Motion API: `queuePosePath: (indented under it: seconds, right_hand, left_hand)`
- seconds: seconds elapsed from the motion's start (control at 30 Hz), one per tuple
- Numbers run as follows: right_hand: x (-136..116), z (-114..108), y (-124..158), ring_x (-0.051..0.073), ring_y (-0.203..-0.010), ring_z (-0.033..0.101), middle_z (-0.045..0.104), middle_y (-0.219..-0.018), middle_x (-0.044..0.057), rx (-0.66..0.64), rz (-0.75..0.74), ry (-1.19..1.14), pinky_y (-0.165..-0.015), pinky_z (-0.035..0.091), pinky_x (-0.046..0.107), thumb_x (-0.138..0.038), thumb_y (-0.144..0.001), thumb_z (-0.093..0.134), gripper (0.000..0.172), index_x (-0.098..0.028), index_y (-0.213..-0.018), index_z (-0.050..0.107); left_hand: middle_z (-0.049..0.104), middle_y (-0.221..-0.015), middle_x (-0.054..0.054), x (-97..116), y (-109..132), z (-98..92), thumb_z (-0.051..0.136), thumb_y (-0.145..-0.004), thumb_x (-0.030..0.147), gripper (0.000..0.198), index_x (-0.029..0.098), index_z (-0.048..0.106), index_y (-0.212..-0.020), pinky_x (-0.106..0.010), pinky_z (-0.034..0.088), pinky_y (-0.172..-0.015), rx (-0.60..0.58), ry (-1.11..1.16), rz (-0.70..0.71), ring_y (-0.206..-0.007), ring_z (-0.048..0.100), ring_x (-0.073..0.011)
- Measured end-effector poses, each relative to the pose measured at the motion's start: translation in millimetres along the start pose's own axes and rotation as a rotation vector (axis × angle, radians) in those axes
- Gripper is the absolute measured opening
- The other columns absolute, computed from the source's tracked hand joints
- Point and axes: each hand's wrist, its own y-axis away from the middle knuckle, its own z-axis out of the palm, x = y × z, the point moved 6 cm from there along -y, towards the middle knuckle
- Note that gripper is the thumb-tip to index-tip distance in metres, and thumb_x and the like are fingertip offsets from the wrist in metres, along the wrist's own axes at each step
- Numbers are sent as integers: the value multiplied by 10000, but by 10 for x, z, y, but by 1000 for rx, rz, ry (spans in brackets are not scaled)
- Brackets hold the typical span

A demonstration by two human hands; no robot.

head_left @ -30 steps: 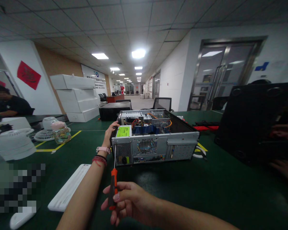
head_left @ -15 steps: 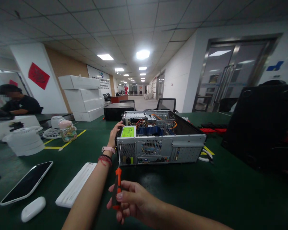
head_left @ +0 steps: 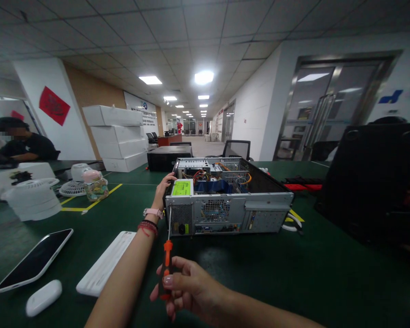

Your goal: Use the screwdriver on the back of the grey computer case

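Observation:
An open computer case lies on its side with its back panel facing me. Inside its near left corner is a power supply with a green label. My left hand grips the case's left edge beside the power supply; some of its fingers are hidden. In my right hand is an orange and black screwdriver, held by the handle between thumb and fingers. The shaft points away from me, and its tip meets the upper left of the back panel, near a screw spot too small to make out.
Left on the green table lie a phone, a white earbud case and a white slab-like device. Beyond them stand a bottle and a white fan. A large black object stands right. Another person sits far left.
The screwdriver handle has turned slightly in my right fingers, its tip staying at the same spot. My left hand keeps its place on the case. The view has shifted a little.

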Motion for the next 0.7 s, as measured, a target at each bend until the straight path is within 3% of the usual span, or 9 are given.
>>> queuePosePath:
  seconds: [0.27, 0.5, 0.7]
  right_hand:
    - [25, 39, -38, 111, -518, 606, 677, -788, 53, -70, 24, -36, -530, 447, 234, -280, -597, 731, 467, -162, -959, 461]
    - [8, 48, -53, 135, -549, 634, 656, -905, 66, -125, 4, -92, -544, 470, 264, -191, -615, 624, 442, -146, -1038, 503]
    - [16, 38, -44, 132, -539, 625, 649, -872, 51, -86, 8, -95, -548, 456, 268, -170, -578, 634, 462, -135, -1027, 532]
  left_hand:
    - [544, -1276, -99, -34, 17, -17, 379, -783, 281, 293, 139, 615, -884, -367, 261, -1091, -12, -2, 18, -1232, 453, -249]
    - [554, -1266, -95, -79, -8, -27, 374, -770, 256, 287, 137, 615, -870, -352, 300, -1068, 7, 4, -1, -1227, 457, -245]
    - [552, -1267, -106, -103, -17, -28, 377, -775, 261, 287, 131, 611, -877, -367, 286, -1077, 3, -1, 16, -1222, 463, -251]
